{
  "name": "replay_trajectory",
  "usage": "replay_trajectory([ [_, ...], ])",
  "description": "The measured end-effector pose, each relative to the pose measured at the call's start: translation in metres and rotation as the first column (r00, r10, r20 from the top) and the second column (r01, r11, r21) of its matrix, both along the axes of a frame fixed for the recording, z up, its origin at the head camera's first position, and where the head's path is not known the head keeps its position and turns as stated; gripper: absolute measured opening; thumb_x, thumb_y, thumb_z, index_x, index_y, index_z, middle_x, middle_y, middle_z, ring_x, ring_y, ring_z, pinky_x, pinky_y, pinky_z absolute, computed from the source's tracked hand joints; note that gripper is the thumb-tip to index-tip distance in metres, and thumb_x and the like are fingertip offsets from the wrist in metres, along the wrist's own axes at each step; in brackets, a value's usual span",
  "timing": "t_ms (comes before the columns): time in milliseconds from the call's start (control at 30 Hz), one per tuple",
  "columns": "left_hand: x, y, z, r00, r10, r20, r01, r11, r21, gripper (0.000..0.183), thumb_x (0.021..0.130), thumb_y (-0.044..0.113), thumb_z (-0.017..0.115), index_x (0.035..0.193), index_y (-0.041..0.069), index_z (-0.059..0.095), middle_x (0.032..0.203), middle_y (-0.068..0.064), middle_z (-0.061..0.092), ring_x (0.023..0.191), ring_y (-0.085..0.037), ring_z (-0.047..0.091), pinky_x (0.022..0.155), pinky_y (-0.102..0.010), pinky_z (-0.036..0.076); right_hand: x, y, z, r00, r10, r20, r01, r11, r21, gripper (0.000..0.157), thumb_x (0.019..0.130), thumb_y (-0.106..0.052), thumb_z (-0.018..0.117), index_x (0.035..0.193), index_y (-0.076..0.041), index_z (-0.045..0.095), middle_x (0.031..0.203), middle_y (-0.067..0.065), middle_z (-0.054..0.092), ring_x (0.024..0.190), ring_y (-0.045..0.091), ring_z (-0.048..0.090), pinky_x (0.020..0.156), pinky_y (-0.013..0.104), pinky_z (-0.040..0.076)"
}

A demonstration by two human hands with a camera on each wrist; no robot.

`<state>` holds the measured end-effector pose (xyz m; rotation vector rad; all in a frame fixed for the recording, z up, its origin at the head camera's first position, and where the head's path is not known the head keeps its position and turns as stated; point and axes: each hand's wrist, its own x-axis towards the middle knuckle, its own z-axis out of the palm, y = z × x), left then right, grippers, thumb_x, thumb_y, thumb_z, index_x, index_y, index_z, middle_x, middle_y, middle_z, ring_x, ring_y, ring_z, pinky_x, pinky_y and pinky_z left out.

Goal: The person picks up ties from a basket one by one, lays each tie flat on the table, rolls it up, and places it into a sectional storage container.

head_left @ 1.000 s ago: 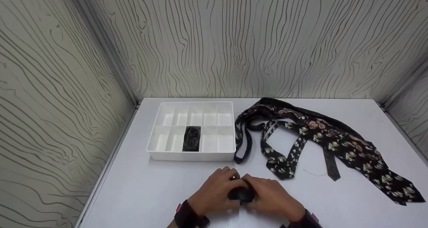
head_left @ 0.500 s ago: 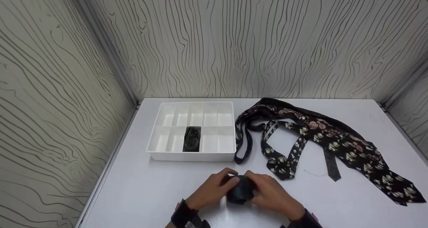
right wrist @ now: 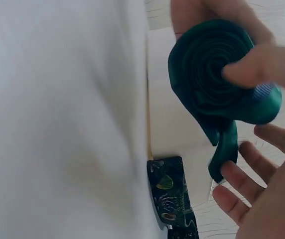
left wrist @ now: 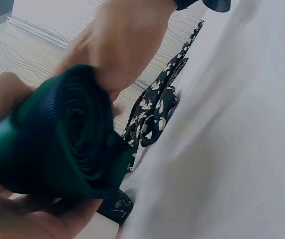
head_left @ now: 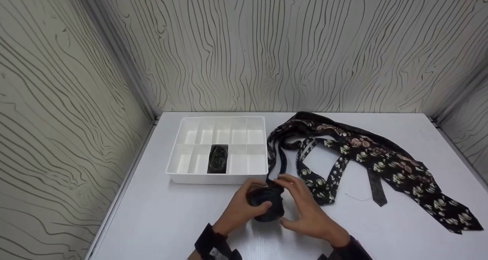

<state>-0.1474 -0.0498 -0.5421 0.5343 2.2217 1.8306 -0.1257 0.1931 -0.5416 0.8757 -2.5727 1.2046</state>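
A dark green-blue necktie, rolled into a thick coil, is held above the table close to the front of the white box. My left hand grips the coil from the left, thumb across its near face. The spiral end of the roll shows in the left wrist view. My right hand is at its right side, fingers spread and thumb apart from them. In the right wrist view a loose tail hangs from the roll close to my right fingertips.
A white divided box stands left of centre; a rolled dark tie fills one front compartment. Dark floral neckties lie loosely across the right side of the white table. Patterned walls enclose the back and sides.
The rolled tie has risen toward the box and turned in my hands, showing more of its side. My right hand has loosened from around it, with its fingers now spread.
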Motion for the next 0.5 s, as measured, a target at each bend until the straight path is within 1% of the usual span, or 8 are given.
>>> replay_trajectory([
  [33, 0.0, 0.0, 0.001, 1.0, 0.007, -0.014, -0.007, 1.0, -0.001, 0.056, 0.09, 0.031, 0.083, 0.138, 0.013, 0.06, 0.126, -0.001, 0.073, 0.119, -0.015, 0.067, 0.107, -0.031, 0.047, 0.0, 0.0, 0.0, 0.999, 0.009, 0.033, -0.008, 1.0, -0.028, 0.099, 0.079, -0.024, 0.088, 0.164, -0.028, 0.038, 0.168, 0.009, 0.037, 0.153, 0.031, 0.036, 0.111, 0.073, 0.04],
  [67, 0.0, 0.0, 0.001, 1.0, 0.014, -0.028, -0.014, 1.0, -0.002, 0.055, 0.089, 0.031, 0.083, 0.137, 0.015, 0.06, 0.126, -0.001, 0.073, 0.119, -0.015, 0.066, 0.107, -0.03, 0.047, 0.0, 0.0, 0.0, 0.997, 0.008, 0.076, -0.004, 0.999, -0.05, 0.099, 0.081, -0.03, 0.089, 0.165, -0.029, 0.036, 0.171, 0.009, 0.034, 0.155, 0.029, 0.034, 0.113, 0.075, 0.036],
  [100, 0.0, 0.0, 0.002, 0.999, 0.018, -0.036, -0.018, 1.0, -0.005, 0.054, 0.089, 0.031, 0.083, 0.136, 0.018, 0.061, 0.126, 0.0, 0.073, 0.118, -0.015, 0.066, 0.107, -0.03, 0.047, 0.0, 0.0, -0.001, 0.993, 0.012, 0.117, -0.003, 0.997, -0.08, 0.098, 0.084, -0.033, 0.088, 0.166, -0.028, 0.035, 0.171, 0.01, 0.034, 0.155, 0.026, 0.035, 0.113, 0.073, 0.038],
  [200, 0.001, 0.0, 0.003, 0.999, 0.022, -0.049, -0.022, 1.0, -0.016, 0.054, 0.089, 0.032, 0.084, 0.136, 0.021, 0.06, 0.126, 0.001, 0.072, 0.118, -0.015, 0.065, 0.107, -0.03, 0.047, -0.001, -0.003, -0.001, 0.965, 0.047, 0.257, 0.007, 0.979, -0.202, 0.09, 0.089, -0.027, 0.087, 0.163, -0.018, 0.038, 0.159, 0.014, 0.049, 0.138, 0.017, 0.055, 0.11, 0.054, 0.051],
  [267, 0.001, 0.0, 0.003, 0.999, 0.017, -0.048, -0.017, 1.0, -0.01, 0.056, 0.09, 0.031, 0.084, 0.138, 0.017, 0.059, 0.127, -0.001, 0.071, 0.119, -0.016, 0.065, 0.107, -0.031, 0.048, -0.002, -0.006, 0.0, 0.942, 0.061, 0.331, 0.033, 0.962, -0.272, 0.082, 0.091, -0.022, 0.085, 0.159, -0.011, 0.042, 0.148, 0.015, 0.057, 0.122, 0.01, 0.062, 0.1, 0.038, 0.058],
  [333, 0.001, -0.001, 0.004, 1.0, 0.005, -0.03, -0.005, 1.0, -0.003, 0.061, 0.091, 0.031, 0.085, 0.142, 0.015, 0.057, 0.13, -0.001, 0.071, 0.122, -0.017, 0.066, 0.108, -0.032, 0.049, -0.002, -0.008, 0.0, 0.925, 0.089, 0.369, 0.045, 0.939, -0.34, 0.076, 0.09, -0.015, 0.085, 0.154, -0.004, 0.045, 0.14, 0.02, 0.059, 0.113, 0.011, 0.065, 0.094, 0.031, 0.06],
  [367, 0.001, -0.001, 0.005, 1.0, -0.005, -0.02, 0.005, 1.0, -0.001, 0.063, 0.091, 0.031, 0.086, 0.144, 0.015, 0.056, 0.132, -0.001, 0.07, 0.123, -0.017, 0.065, 0.109, -0.032, 0.049, -0.002, -0.009, 0.001, 0.92, 0.098, 0.38, 0.05, 0.931, -0.363, 0.075, 0.09, -0.014, 0.085, 0.153, -0.002, 0.045, 0.14, 0.022, 0.059, 0.113, 0.011, 0.065, 0.093, 0.029, 0.06],
  [500, -0.001, -0.006, 0.01, 0.998, -0.063, 0.022, 0.063, 0.998, -0.022, 0.071, 0.088, 0.032, 0.089, 0.149, 0.024, 0.053, 0.14, 0.001, 0.068, 0.129, -0.018, 0.064, 0.111, -0.039, 0.049, -0.002, -0.012, 0.0, 0.93, 0.102, 0.352, 0.05, 0.916, -0.398, 0.074, 0.087, -0.011, 0.087, 0.15, 0.001, 0.049, 0.142, 0.024, 0.057, 0.114, 0.01, 0.066, 0.092, 0.028, 0.061],
])
